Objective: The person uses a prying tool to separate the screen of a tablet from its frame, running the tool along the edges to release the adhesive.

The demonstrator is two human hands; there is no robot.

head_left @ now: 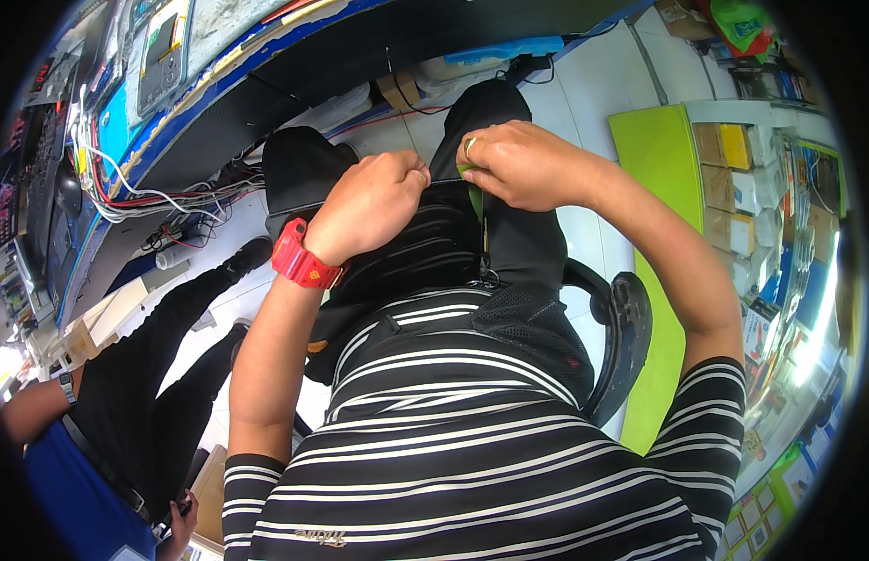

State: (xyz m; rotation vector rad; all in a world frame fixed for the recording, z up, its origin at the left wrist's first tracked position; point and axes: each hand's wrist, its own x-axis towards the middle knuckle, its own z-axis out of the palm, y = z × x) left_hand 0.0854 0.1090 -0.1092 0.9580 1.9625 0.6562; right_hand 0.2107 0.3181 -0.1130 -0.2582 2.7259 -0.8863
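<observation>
A black bag (pixel 411 248) with a mesh panel (pixel 532 323) lies across my lap, against my striped shirt. My left hand (pixel 378 198), with a red watch (pixel 303 257) on its wrist, is closed in a pinch at the bag's far edge. On the other side of that edge, my right hand (pixel 518 166) is pinched too, a ring on one finger. A small green piece shows just under its fingertips. The thin dark edge runs between both hands. What exactly lies between the fingertips is mostly hidden.
A blue-edged workbench (pixel 294 42) stands ahead, a phone (pixel 163 61) on it and bundled cables (pixel 163 201) beside it. At left another person (pixel 88 458) wears blue and dark trousers. A green panel (pixel 654 187) and shelves of boxes (pixel 733 187) are at right.
</observation>
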